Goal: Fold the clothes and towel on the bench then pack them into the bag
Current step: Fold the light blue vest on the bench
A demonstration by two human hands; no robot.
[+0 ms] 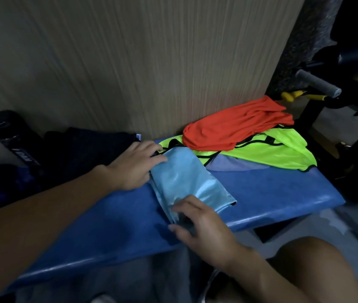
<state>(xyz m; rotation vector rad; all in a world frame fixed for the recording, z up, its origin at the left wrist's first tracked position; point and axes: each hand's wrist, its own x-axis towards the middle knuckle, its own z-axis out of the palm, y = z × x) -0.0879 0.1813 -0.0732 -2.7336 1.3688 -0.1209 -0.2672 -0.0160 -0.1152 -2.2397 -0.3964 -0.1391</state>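
— Hands status: left hand (136,165), right hand (197,226)?
— Left: fingers flat, pressing light-blue cloth (186,180) upper end. Right: pinching its lower edge. Cloth lies folded, frame centre, on blue counter (272,193).

**Both hands down: one flat, one pinching**

My left hand (134,165) lies palm down, fingers straight and close together, pointing right. The fingertips press on the far end of the cloth (186,178). My left forearm (42,204) comes in bare from the lower left, the wrist straight. My right hand (199,224) sits nearer to me, knuckles up, fingers bent and a little spread, thumb reaching left. Between thumb and fingers I pinch the cloth's near end. My right forearm (272,274), also bare, runs in from the lower right. The two hands are apart.
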